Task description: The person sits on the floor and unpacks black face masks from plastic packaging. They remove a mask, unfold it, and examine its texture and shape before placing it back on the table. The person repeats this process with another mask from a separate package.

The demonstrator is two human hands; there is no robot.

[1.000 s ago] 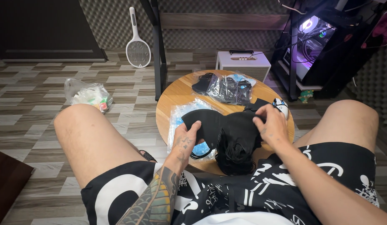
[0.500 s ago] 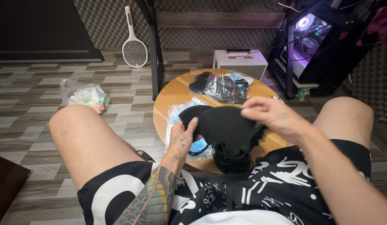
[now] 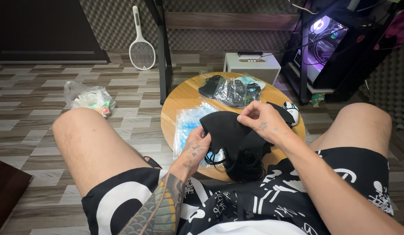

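I sit with a round wooden table (image 3: 180, 102) between my knees. Over its near edge both hands hold a black face mask (image 3: 226, 128). My left hand (image 3: 195, 150) grips the mask's lower left edge, and my right hand (image 3: 260, 122) pinches its upper right edge. Beneath the mask lies a dark heap of more black masks with ear loops (image 3: 243, 165). A clear plastic bag with blue contents (image 3: 189, 126) rests on the table just left of my left hand.
At the table's far side lie clear bags holding dark items (image 3: 230, 89). A small black and white object (image 3: 291, 111) sits beside my right hand. On the floor are a tied plastic bag (image 3: 89, 98), a racket-shaped swatter (image 3: 141, 50), a white box (image 3: 252, 65) and a lit computer case (image 3: 317, 41).
My right hand has lifted off the heap and moved left, taking the top edge of one mask. The mask now stretches between both hands. The left hand has stayed put.
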